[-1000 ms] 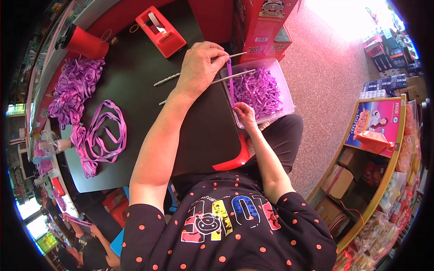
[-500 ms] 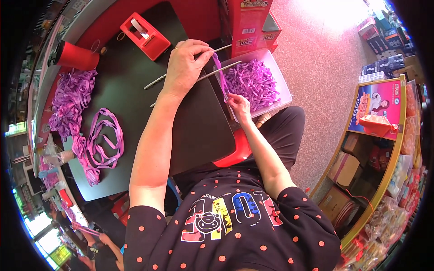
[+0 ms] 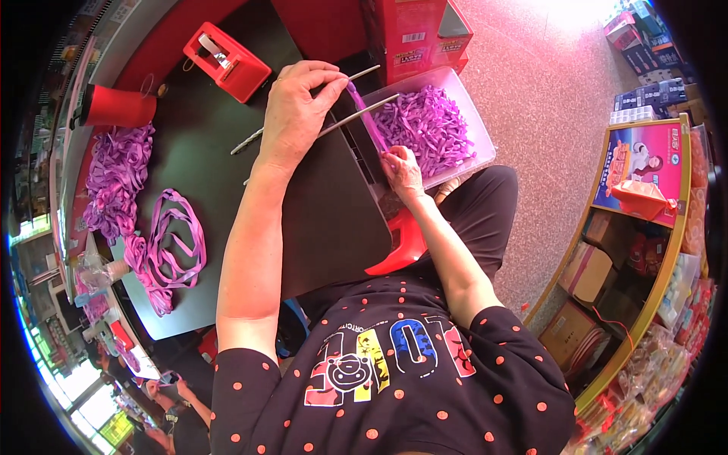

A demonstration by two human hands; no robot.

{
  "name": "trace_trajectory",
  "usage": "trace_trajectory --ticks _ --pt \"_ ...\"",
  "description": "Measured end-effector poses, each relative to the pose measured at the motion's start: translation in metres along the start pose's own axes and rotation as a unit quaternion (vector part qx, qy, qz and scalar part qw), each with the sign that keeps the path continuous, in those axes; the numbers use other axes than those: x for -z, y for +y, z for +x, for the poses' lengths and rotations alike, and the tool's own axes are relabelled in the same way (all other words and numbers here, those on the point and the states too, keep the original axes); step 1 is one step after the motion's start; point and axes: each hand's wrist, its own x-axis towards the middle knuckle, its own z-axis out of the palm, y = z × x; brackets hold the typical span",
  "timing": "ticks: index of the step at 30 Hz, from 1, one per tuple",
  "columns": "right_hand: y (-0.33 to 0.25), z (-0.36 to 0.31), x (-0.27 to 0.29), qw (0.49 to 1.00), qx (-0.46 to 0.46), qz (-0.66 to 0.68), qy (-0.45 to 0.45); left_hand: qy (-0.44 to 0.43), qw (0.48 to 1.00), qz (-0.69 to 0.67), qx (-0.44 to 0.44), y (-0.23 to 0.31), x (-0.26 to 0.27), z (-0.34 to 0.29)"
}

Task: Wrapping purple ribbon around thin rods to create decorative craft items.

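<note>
A narrow purple ribbon (image 3: 369, 121) runs between my two hands beside the plastic bin. My left hand (image 3: 297, 106) pinches its upper end between thumb and fingers, beside the tip of one thin metal rod (image 3: 365, 73). Whether it also grips that rod is hidden. A second metal rod (image 3: 356, 115) lies roughly parallel, nearer to me, with the ribbon crossing it. My right hand (image 3: 403, 171) is closed on the lower end of the ribbon, by the near left edge of the clear bin (image 3: 487, 144). Inside the bin is a heap of short purple ribbon pieces (image 3: 428, 125).
On the dark table (image 3: 326, 235) are a red tape dispenser (image 3: 231, 64), a red spool (image 3: 121, 106), a purple ribbon pile (image 3: 117, 178) and loose ribbon loops (image 3: 178, 239). Red boxes (image 3: 413, 38) stand behind the bin. A stocked shelf (image 3: 637, 250) is at right.
The whole view has shifted slightly, with the table items lying a little further left. Both hands keep hold of the ribbon, which now looks flatter and straighter between them.
</note>
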Motion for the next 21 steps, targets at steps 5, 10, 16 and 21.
trace_trajectory --ticks 5,10,16,21 --pt "0.011 -0.01 0.009 0.998 0.044 -0.014 -0.037 -0.024 1.0 0.008 0.003 0.003 -0.001 0.002" --pt "-0.014 -0.016 0.033 0.975 0.181 -0.1 -0.082 -0.02 1.0 0.004 0.008 -0.001 0.001 0.0" --pt "-0.037 -0.048 0.079 0.942 0.258 -0.202 -0.072 -0.008 1.0 -0.004 -0.015 -0.004 -0.001 0.001" --pt "-0.06 -0.059 0.107 0.926 0.269 -0.258 -0.054 -0.011 1.0 0.002 -0.02 -0.007 0.0 0.001"
